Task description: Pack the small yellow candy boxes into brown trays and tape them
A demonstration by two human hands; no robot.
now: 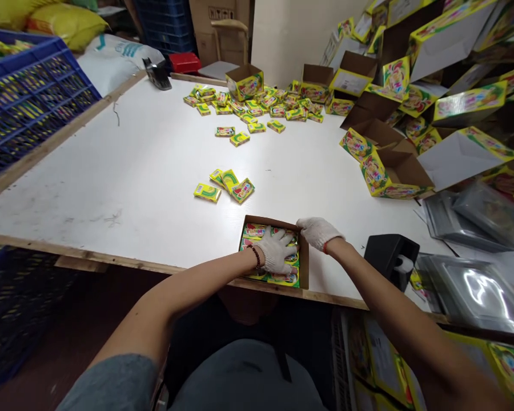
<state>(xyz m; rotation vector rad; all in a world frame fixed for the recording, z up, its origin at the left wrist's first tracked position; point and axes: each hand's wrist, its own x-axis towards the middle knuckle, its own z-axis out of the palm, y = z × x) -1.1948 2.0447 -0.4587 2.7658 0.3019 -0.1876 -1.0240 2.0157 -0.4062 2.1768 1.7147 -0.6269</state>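
An open cardboard box (pixel 305 268) stands at the table's front edge, filled with small yellow and green packets (pixel 284 279). My left hand (pixel 276 250), in a white glove, lies spread on top of these packets inside the box. Gripping the box's right far corner is my gloved right hand (pixel 319 233), with its fingers closed on the rim. Beyond the box, several loose packets (pixel 207 192) lie together on the white table (pixel 154 165). My left hand hides part of the box's contents.
A heap of packets (pixel 257 108) lies at the table's far side. Empty display boxes (pixel 394 171) are piled on the right, above clear plastic trays (pixel 475 291). A black tape dispenser (pixel 389 260) sits near my right forearm. Blue crates (pixel 34 97) stand on the left.
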